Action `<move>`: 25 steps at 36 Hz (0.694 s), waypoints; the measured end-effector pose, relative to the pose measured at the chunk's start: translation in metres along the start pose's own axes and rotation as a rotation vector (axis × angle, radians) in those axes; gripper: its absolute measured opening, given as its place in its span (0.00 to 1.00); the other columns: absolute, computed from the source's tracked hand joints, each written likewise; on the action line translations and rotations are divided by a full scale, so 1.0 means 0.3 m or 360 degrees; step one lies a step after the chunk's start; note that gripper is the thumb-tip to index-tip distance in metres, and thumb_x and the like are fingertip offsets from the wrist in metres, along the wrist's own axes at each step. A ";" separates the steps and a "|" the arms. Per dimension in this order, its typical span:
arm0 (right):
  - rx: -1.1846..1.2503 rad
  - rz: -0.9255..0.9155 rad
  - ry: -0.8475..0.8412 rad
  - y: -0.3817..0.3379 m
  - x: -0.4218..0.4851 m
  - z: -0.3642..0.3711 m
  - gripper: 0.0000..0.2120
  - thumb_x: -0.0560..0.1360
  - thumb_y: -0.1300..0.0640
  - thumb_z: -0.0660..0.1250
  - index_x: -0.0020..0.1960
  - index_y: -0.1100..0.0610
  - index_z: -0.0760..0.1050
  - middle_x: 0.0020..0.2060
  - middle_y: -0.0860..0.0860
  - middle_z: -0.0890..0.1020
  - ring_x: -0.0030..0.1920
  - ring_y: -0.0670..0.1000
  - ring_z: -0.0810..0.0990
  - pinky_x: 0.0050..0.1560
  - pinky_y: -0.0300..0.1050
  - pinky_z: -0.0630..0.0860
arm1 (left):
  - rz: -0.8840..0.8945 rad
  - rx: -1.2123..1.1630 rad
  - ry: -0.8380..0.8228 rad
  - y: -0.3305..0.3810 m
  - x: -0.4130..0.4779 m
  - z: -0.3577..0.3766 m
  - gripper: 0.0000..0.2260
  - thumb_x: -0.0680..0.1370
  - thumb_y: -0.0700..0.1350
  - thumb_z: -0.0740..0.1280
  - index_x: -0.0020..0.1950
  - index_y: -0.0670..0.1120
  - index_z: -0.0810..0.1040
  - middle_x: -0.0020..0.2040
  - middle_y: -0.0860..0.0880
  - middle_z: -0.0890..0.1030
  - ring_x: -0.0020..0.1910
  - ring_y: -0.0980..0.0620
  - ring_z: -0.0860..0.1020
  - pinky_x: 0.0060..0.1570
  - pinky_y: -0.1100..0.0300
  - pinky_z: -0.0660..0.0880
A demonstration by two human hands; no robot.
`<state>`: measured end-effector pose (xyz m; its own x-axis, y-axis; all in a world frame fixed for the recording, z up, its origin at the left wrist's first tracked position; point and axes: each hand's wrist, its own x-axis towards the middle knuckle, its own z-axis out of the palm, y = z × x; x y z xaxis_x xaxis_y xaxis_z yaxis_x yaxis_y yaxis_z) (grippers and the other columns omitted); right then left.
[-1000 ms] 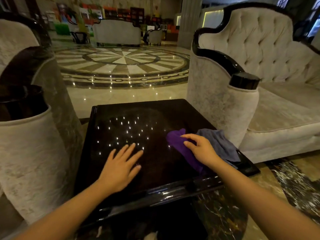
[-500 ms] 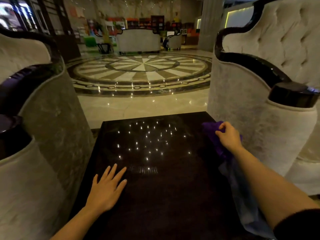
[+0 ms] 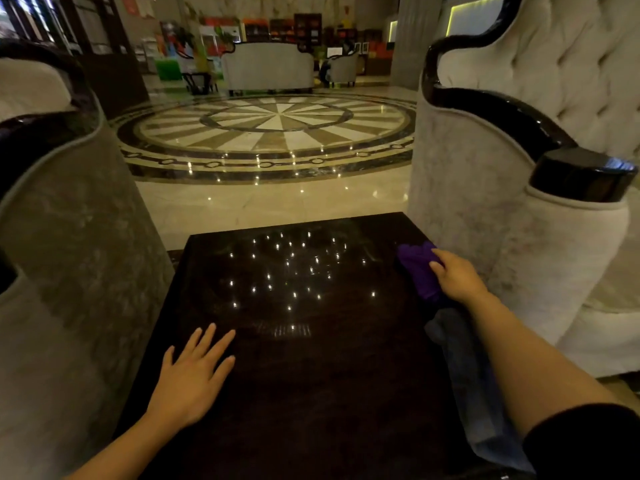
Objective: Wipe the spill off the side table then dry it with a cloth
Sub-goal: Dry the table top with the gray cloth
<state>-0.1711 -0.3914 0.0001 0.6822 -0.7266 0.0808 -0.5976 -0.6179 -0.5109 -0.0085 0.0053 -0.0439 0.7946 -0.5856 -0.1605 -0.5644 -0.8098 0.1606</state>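
Note:
A dark glossy side table fills the lower middle of the view, its top dotted with reflected ceiling lights. My right hand presses a purple cloth onto the table's far right part, fingers curled over it. A grey-blue cloth lies along the right edge under my right forearm. My left hand rests flat on the near left of the tabletop, fingers spread, holding nothing. I cannot make out a spill on the dark surface.
A pale upholstered sofa arm with a black cap stands tight against the table's right side. Another upholstered armchair side crowds the left. Beyond the table lies polished marble floor with a round inlay.
The view has closed in on the table. My right hand has slid the purple cloth from the near right toward the far right edge. My left hand stays flat on the near left.

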 end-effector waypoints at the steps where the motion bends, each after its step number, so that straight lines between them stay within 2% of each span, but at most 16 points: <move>1: 0.0018 -0.0010 0.0055 0.004 -0.012 -0.012 0.19 0.78 0.58 0.57 0.67 0.62 0.64 0.66 0.63 0.70 0.65 0.63 0.68 0.67 0.53 0.63 | 0.0005 -0.0004 0.0010 0.000 -0.001 0.001 0.23 0.79 0.59 0.45 0.74 0.60 0.46 0.77 0.52 0.45 0.75 0.53 0.42 0.73 0.47 0.43; 7: -0.0008 -0.0130 0.0232 0.036 -0.129 -0.091 0.20 0.76 0.59 0.61 0.66 0.63 0.66 0.64 0.65 0.73 0.62 0.64 0.72 0.65 0.53 0.65 | 0.0032 -0.0004 0.0073 -0.004 -0.003 0.008 0.23 0.79 0.58 0.46 0.74 0.59 0.47 0.77 0.51 0.47 0.75 0.52 0.44 0.73 0.46 0.45; 10: -0.0019 -0.0123 0.0233 0.065 -0.203 -0.115 0.20 0.75 0.61 0.63 0.66 0.65 0.66 0.62 0.66 0.74 0.61 0.64 0.72 0.65 0.53 0.65 | 0.0042 -0.0017 0.0083 -0.004 -0.003 0.011 0.23 0.79 0.58 0.47 0.74 0.59 0.48 0.77 0.50 0.48 0.76 0.51 0.45 0.73 0.45 0.45; 14: 0.0000 -0.0088 0.0159 0.092 -0.304 -0.111 0.21 0.76 0.59 0.62 0.67 0.63 0.64 0.66 0.64 0.71 0.65 0.61 0.70 0.67 0.52 0.63 | 0.0058 -0.0031 0.0083 -0.004 -0.004 0.011 0.23 0.80 0.58 0.47 0.74 0.58 0.48 0.77 0.50 0.48 0.76 0.51 0.45 0.72 0.44 0.45; 16: 0.0004 -0.0080 0.0070 0.091 -0.345 -0.094 0.22 0.76 0.57 0.61 0.69 0.60 0.62 0.68 0.62 0.68 0.67 0.60 0.68 0.68 0.54 0.64 | 0.0069 -0.0032 0.0081 -0.005 -0.005 0.012 0.23 0.80 0.58 0.47 0.74 0.58 0.48 0.77 0.49 0.48 0.76 0.50 0.45 0.72 0.44 0.45; 20: -0.0047 0.0032 -0.0145 0.079 -0.410 -0.051 0.25 0.77 0.50 0.57 0.72 0.51 0.55 0.74 0.60 0.56 0.73 0.59 0.57 0.72 0.55 0.57 | 0.0074 -0.0006 0.0061 -0.007 -0.006 0.011 0.23 0.80 0.57 0.46 0.74 0.58 0.47 0.77 0.49 0.47 0.76 0.50 0.45 0.72 0.43 0.45; 25: -0.0284 0.0175 -0.0329 0.073 -0.453 -0.006 0.28 0.76 0.41 0.52 0.73 0.45 0.47 0.75 0.58 0.48 0.73 0.62 0.53 0.72 0.62 0.55 | 0.0070 0.0014 0.0054 0.000 -0.011 0.008 0.23 0.80 0.57 0.45 0.74 0.57 0.47 0.77 0.48 0.46 0.76 0.49 0.44 0.72 0.44 0.45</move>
<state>-0.2777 -0.3067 -0.0203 0.6696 -0.7269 -0.1522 -0.7249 -0.5952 -0.3468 -0.0115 0.0072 -0.0457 0.7761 -0.6189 -0.1205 -0.6005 -0.7838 0.1581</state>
